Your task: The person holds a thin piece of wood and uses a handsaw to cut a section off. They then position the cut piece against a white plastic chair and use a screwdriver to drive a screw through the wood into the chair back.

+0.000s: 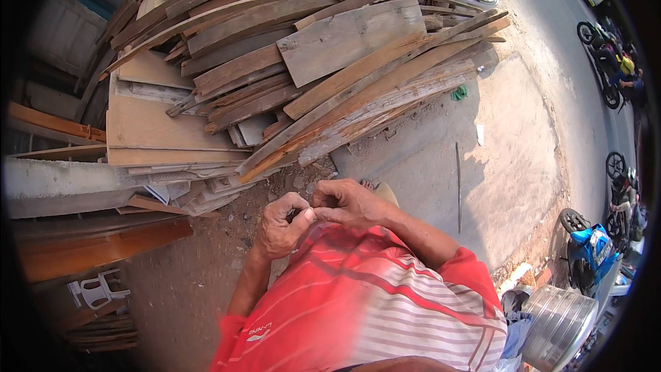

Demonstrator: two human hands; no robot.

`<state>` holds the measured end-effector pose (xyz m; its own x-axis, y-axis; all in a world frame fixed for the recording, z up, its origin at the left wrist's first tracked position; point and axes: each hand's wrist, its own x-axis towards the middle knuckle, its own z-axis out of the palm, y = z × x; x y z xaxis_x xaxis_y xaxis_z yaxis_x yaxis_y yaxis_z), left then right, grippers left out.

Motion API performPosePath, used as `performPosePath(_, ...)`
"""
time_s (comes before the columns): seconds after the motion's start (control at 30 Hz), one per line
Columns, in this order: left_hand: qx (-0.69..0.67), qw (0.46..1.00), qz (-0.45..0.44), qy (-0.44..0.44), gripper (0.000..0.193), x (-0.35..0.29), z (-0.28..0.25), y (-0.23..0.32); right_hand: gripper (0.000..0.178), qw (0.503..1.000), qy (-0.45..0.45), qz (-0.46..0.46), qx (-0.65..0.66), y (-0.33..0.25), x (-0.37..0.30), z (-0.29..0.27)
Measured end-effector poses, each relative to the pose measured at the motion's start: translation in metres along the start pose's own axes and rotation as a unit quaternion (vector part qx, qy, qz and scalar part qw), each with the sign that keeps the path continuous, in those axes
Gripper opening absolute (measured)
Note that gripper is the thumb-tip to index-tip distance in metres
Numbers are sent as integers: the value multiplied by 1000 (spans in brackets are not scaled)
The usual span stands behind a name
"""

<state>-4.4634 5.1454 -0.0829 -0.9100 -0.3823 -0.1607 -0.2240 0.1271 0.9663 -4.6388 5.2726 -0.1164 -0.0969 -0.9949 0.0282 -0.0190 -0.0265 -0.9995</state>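
Both hands meet in front of my red and white striped shirt (406, 296), close to its front. My left hand (281, 226) is closed, with the thumb and fingers pinched together. Beside it, my right hand (346, 202) is curled, its fingertips touching the left thumb. Anything between the fingers is too small or hidden to make out. Beyond the hands lies a big heap of old wooden planks (241, 62), with a wide grey board (354, 38) resting on top.
Flat wooden panels (165, 124) are stacked at the left of the heap. A white plastic chair (102, 291) stands at the lower left. On the right are a blue motorcycle (591, 251), a round metal container (561, 324) and a road with riders. A thin stick (459, 186) lies on the concrete.
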Motion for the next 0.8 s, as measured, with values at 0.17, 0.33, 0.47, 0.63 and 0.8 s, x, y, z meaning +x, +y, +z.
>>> performPosePath(0.17, 1, 999, 10, 31, 7, 11, 34, 5, 30, 992, -113, 60, 5, -4, -5, -44)
performPosePath(0.33, -62, 991, -62, 103, 13, 21, 61, 22, 25, 988, -128, 77, 44, -5, -13, -67)
performPosePath(0.47, -33, 994, -53, 93, 15, 26, 68, 20, 26, 989, -125, 54, 60, 12, -19, -68)
performPosePath(0.63, 0, 994, -5, 112, 16, 23, 76, 11, 25, 988, -132, 48, 69, 16, -25, -66)
performPosePath(0.8, 20, 992, -19, 121, 18, 21, 81, 7, 20, 992, -101, 55, 44, 12, -31, -66)
